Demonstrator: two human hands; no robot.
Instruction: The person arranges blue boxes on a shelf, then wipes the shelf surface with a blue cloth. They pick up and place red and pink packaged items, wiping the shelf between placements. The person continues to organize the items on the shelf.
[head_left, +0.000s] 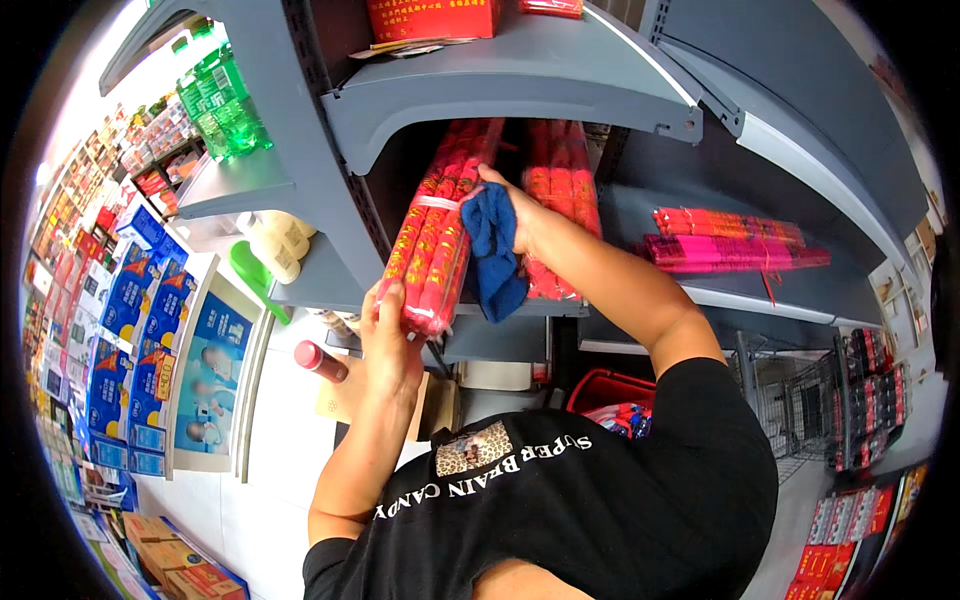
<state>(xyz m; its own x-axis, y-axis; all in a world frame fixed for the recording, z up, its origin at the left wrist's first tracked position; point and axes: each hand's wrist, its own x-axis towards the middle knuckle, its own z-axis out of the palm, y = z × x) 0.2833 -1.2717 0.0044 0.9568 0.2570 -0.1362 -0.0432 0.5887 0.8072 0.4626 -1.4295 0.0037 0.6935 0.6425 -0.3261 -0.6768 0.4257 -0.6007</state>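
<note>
A long bundle of red, gold-patterned rolls (439, 240) in clear plastic, banded with a white strip, juts out at a slant from a grey metal shelf. Its front end is gripped by my left hand (392, 330), thumb on top. My right hand (517, 206) holds a crumpled blue cloth (495, 262) against the bundle's right side, partly hiding its fingers. Just right of that, a second red bundle (559, 187) lies on the same shelf, partly behind my right forearm. The far ends of both bundles are hidden under the upper shelf.
Overhead is a grey shelf board (517, 71) bearing a red box (431, 19). Pink and red packets (739, 251) lie on the shelf at right. Green bottles (221, 101) stand left. Below are a red-capped bottle (321, 360), a red basket (600, 386) and a wire cart (791, 397).
</note>
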